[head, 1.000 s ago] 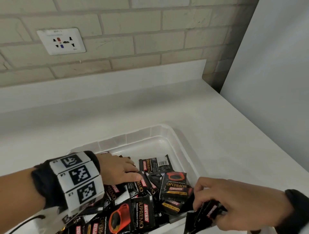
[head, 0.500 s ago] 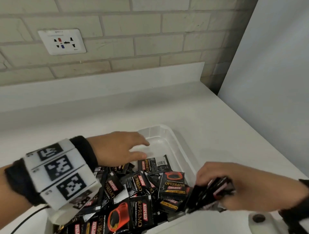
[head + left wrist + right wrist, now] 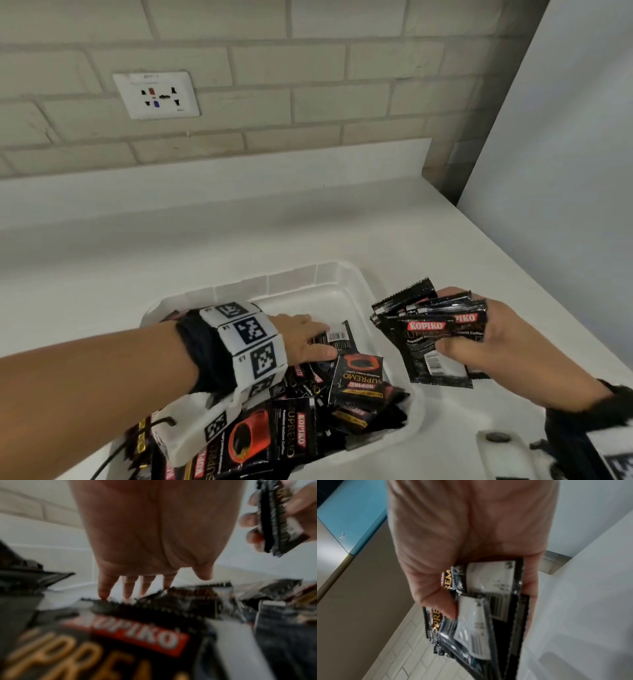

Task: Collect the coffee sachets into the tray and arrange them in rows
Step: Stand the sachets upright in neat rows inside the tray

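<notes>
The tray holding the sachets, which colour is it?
The tray is white, slightly translucent plastic; the head view shows it best.

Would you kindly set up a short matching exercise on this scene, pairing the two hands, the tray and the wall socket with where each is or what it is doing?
1. left hand
2. right hand
3. tray
4. wall socket

a. on the brick wall
b. grips a bunch of sachets
c. on the white counter, holding loose sachets
d. fingers down on the sachets in the tray

Pairs: 1-d, 2-b, 3-c, 4-a
</notes>
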